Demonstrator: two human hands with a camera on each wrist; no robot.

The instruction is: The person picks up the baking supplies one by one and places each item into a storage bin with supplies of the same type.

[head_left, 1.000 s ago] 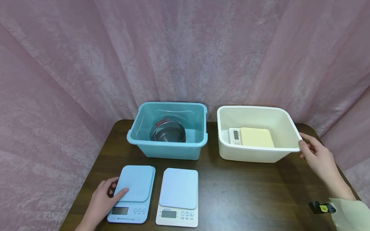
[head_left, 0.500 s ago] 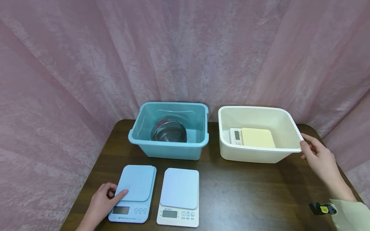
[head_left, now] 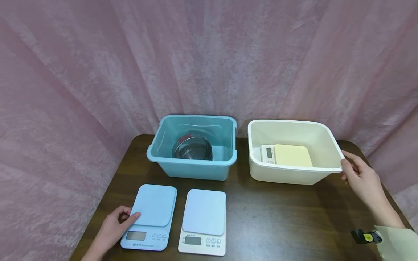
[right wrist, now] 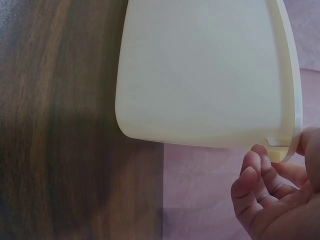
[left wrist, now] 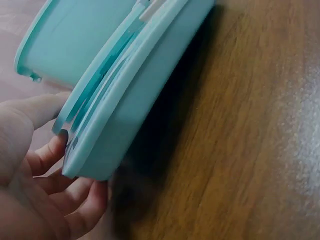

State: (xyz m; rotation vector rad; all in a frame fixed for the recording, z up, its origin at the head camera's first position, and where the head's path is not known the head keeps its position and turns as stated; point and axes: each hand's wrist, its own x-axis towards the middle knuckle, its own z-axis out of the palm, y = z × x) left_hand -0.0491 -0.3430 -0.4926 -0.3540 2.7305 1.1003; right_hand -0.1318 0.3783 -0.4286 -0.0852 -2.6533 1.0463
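My left hand [head_left: 111,228] holds a light blue kitchen scale [head_left: 155,204] by its left edge, thumb on top. In the left wrist view, fingertips [left wrist: 97,192] reach under the scale's [left wrist: 125,115] edge, and a dark shadow lies beneath its raised side. Beside it, a white kitchen scale [head_left: 204,214] lies flat on the table. My right hand [head_left: 364,179] pinches the right corner rim of a cream bin [head_left: 284,177]. The right wrist view shows its thumb over the rim and other fingers curled below. Inside that bin lies a pale yellow-and-white scale [head_left: 292,155].
A blue bin [head_left: 192,171] stands at the back of the brown table [head_left: 267,217], left of the cream bin. It contains round, see-through dark containers [head_left: 194,148]. A pink curtain [head_left: 209,61] hangs close behind both bins.
The light blue scale has shifted slightly and its left side looks raised in my left hand. My right hand keeps its hold on the cream bin's rim. The head view drifts slightly.
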